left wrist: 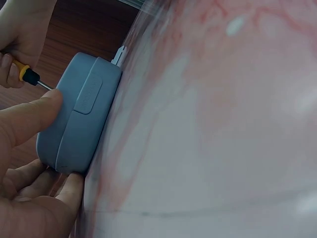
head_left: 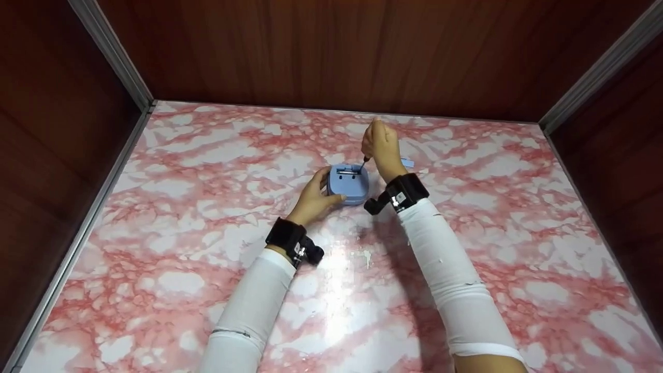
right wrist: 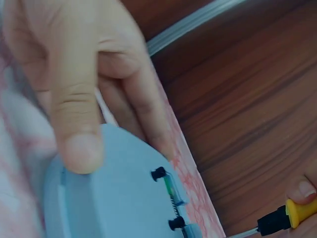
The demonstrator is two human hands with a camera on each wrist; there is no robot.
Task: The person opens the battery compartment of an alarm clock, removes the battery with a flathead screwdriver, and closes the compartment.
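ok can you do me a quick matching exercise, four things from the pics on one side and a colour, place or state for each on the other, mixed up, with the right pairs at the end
Things
1. case
2. screwdriver handle
3. small blue strip
4. tabletop

Descriptions
A. yellow and black
B. marbled red and white
C. held by the left grip
D. lying apart, right of the case in the head view

Right pairs: 1-C, 2-A, 3-D, 4-B
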